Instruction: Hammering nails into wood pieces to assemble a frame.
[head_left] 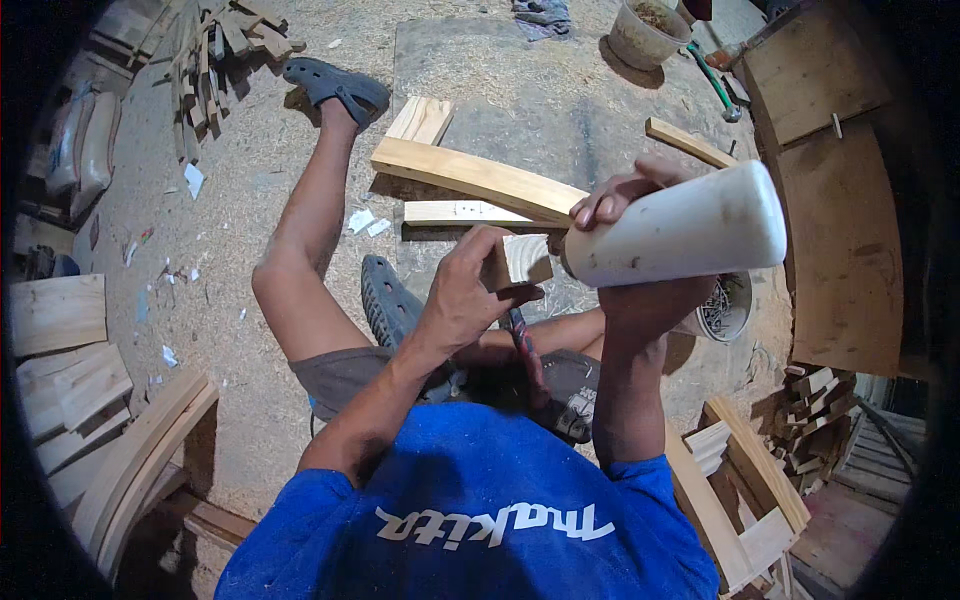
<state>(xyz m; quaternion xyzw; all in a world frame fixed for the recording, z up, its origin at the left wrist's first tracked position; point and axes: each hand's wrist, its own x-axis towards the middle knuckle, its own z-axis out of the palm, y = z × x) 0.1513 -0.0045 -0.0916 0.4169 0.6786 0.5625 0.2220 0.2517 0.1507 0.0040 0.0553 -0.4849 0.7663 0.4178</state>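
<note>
My left hand [462, 292] is closed around a wooden piece [528, 260], its pale end grain facing up. My right hand [640, 190] grips a white plastic squeeze bottle [685, 228], tilted so its narrow end points toward the wood. The bottle's tip is hard to make out beside the wood, so I cannot tell whether they touch. Beyond my hands lie a long wooden board [470, 172] and a shorter board [465, 212] with small dark marks. A tool with a red and black handle [528, 355] rests in my lap.
A container of nails [728, 305] stands right of my right forearm. A green-handled hammer [715, 85] and a whitish bucket [648, 35] are at the far right. A wooden frame [745, 490] stands near right; scrap wood [210, 60] lies far left. Sawdust covers the floor.
</note>
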